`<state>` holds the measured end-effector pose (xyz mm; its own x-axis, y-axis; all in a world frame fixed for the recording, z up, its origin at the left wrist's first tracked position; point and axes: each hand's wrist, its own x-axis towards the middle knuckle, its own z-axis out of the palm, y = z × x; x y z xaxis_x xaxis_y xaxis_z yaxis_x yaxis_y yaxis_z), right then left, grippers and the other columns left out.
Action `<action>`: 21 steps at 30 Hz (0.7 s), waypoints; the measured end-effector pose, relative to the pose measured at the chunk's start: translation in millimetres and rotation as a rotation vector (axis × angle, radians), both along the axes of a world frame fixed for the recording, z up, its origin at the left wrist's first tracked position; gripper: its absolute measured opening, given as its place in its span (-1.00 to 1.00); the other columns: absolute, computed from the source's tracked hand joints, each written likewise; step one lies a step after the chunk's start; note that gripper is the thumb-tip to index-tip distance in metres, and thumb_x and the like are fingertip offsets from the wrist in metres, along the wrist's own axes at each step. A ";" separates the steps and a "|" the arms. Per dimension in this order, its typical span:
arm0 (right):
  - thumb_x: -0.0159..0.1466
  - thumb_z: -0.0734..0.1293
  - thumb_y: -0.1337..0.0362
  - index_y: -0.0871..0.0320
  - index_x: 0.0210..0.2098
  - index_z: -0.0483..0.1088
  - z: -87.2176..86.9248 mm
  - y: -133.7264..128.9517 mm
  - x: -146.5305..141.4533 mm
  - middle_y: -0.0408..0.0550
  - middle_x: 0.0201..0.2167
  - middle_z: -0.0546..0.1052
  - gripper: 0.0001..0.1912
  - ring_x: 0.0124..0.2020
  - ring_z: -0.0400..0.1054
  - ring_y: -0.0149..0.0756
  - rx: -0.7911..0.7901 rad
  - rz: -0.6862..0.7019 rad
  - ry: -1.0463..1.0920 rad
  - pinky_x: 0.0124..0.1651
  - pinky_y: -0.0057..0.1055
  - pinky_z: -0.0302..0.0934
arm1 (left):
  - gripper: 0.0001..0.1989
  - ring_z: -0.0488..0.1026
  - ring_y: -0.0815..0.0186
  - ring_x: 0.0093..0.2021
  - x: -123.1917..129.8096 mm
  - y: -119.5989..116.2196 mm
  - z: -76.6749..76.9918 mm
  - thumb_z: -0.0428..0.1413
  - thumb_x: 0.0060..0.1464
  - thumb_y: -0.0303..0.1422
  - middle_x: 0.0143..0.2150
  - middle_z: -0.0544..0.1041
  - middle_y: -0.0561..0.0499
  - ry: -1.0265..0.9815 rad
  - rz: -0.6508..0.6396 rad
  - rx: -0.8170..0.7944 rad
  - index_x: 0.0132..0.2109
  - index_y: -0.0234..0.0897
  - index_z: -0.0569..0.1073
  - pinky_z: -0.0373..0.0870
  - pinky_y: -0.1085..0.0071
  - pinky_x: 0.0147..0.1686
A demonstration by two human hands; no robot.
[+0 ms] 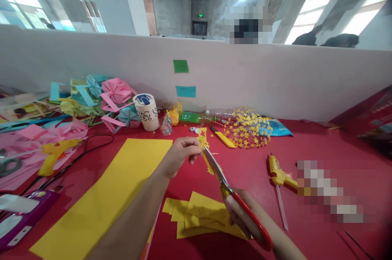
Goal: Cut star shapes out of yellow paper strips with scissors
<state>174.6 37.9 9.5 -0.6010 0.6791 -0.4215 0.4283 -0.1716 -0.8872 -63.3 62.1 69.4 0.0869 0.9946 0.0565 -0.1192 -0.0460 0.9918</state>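
Note:
Near the middle, my left hand [184,154] pinches a narrow yellow paper strip [202,134] between thumb and fingers. My right hand [240,211] is wrapped round red-handled scissors [216,166], whose blades point up and left, with their tips at the strip beside my left fingertips. Small yellow paper stars and scraps lie on the red table [183,182] just below the strip. Several yellow paper pieces [202,213] are piled in front of my right hand. A large yellow sheet [122,178] lies under and left of my left forearm.
Yellow glue guns [277,172] [55,154] lie at right and left. Behind are a white cup [147,113], a yellow cutter [225,137], a green bottle [196,117] and a star-filled clear bag [248,129]. Folded colored papers [118,90] and a purple power strip [39,211] occupy the left.

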 end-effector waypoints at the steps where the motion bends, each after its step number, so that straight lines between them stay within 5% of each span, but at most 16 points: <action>1: 0.06 0.29 -0.27 0.11 -0.47 0.23 0.4 0.0 0.1 -0.15 -0.64 0.36 -0.46 -0.75 0.15 -0.43 -0.007 0.005 0.000 -0.67 -0.47 0.04 | -0.86 0.20 0.49 -0.59 -0.7 0.0 0.1 0.12 -0.02 -0.43 -0.59 0.30 0.14 0.002 -0.004 0.002 -0.51 -0.32 0.43 0.14 0.51 -0.54; 12: 0.06 0.33 -0.24 0.14 -0.44 0.26 -0.8 3.6 1.8 -0.15 -0.62 0.38 -0.46 -0.74 0.16 -0.45 -0.019 0.033 -0.004 -0.67 -0.50 0.09 | -0.87 0.20 0.50 -0.61 -3.5 0.1 0.2 0.13 -0.05 -0.43 -0.62 0.30 0.14 0.020 -0.013 -0.011 -0.52 -0.33 0.43 0.14 0.53 -0.56; 17: 0.01 0.37 -0.23 0.12 -0.55 0.17 -5.6 6.6 -0.1 -0.23 -0.71 0.24 -0.45 -0.70 0.19 -0.43 0.006 0.023 0.031 -0.59 -0.50 0.17 | -0.88 0.20 0.49 -0.60 -4.0 1.9 -0.2 0.12 -0.06 -0.43 -0.62 0.31 0.13 0.032 -0.017 -0.013 -0.52 -0.34 0.44 0.13 0.53 -0.56; 21: 0.07 0.30 -0.27 0.11 -0.53 0.13 -3.7 1.5 -0.5 -0.27 -0.72 0.19 -0.44 -0.74 0.12 -0.48 0.046 -0.008 0.038 -0.69 -0.56 0.03 | -0.87 0.19 0.49 -0.60 -6.4 1.5 1.7 0.11 -0.06 -0.43 -0.62 0.31 0.12 0.074 -0.023 -0.029 -0.53 -0.34 0.44 0.12 0.52 -0.56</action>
